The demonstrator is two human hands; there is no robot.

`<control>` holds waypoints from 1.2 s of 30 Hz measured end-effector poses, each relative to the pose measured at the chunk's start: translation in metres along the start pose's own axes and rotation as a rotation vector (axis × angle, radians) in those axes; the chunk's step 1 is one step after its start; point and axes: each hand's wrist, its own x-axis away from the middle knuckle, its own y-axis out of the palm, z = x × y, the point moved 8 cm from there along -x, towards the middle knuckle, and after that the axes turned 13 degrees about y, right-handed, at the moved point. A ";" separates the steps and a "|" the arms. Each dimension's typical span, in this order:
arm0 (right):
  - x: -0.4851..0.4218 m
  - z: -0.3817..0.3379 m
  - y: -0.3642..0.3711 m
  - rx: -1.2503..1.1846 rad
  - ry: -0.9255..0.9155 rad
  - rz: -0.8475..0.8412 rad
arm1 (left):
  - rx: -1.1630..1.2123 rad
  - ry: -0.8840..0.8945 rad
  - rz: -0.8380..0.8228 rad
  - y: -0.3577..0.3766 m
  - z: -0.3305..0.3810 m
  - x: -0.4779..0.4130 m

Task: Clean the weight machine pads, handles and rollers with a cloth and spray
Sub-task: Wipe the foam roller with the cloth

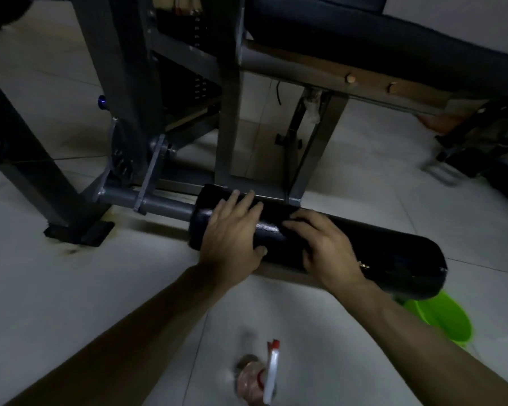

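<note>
Two hands are in view, both yours, and both are on the one roller [364, 247]. It is black and glossy, lies level just above the floor [71, 288], and sits on a grey bar [165, 204] that runs out of the frame [229, 112] on the left.

Your left hand [232, 232] lies near the roller's left end. Its fingers are straight and spread flat over the top, the thumb sits low on the near face, and it grasps nothing. Your right hand [326, 247] is just beside it, toward the middle of the roller, and the two hands do not touch. Its fingers are bent, with the tips pressed on the upper face and the thumb on the near face. The patch under those fingertips is as dark as the roller, so you cannot tell whether a cloth is pinched there or the hand is bare. The right half of the roller, out to its end, is uncovered.

One bottle [264, 373] is on the floor between your forearms, well short of the roller. It is blurred: a clear body, a white trigger head and a red tip.

One green bucket [440, 317] stands on the floor at the roller's right end and is partly hidden behind it. Its inside shows only green, and any contents cannot be made out.

One black pad [364, 33] sits on the frame at the upper right, well above the hands.
</note>
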 end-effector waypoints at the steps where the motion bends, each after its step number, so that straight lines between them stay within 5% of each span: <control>1: 0.011 0.025 -0.012 0.021 0.070 0.018 | -0.027 0.032 -0.057 0.010 0.008 -0.009; 6: 0.047 0.097 -0.046 -0.026 0.376 0.123 | -0.108 0.031 -0.044 0.027 0.018 -0.020; 13: -0.016 -0.008 0.012 -0.132 0.167 0.082 | -0.094 -0.007 0.011 0.025 0.017 -0.014; 16: 0.008 0.036 -0.008 -0.037 0.123 0.088 | -0.122 -0.016 -0.001 0.025 0.017 -0.011; 24: 0.045 0.146 -0.071 -0.083 0.509 0.190 | -0.195 0.049 -0.053 0.029 0.051 -0.019; 30: 0.063 0.123 -0.037 -0.078 0.343 -0.007 | -0.108 0.110 -0.159 0.047 0.080 -0.042; 36: 0.024 0.080 -0.021 -0.223 0.221 0.088 | -0.083 0.044 -0.083 0.045 0.083 -0.045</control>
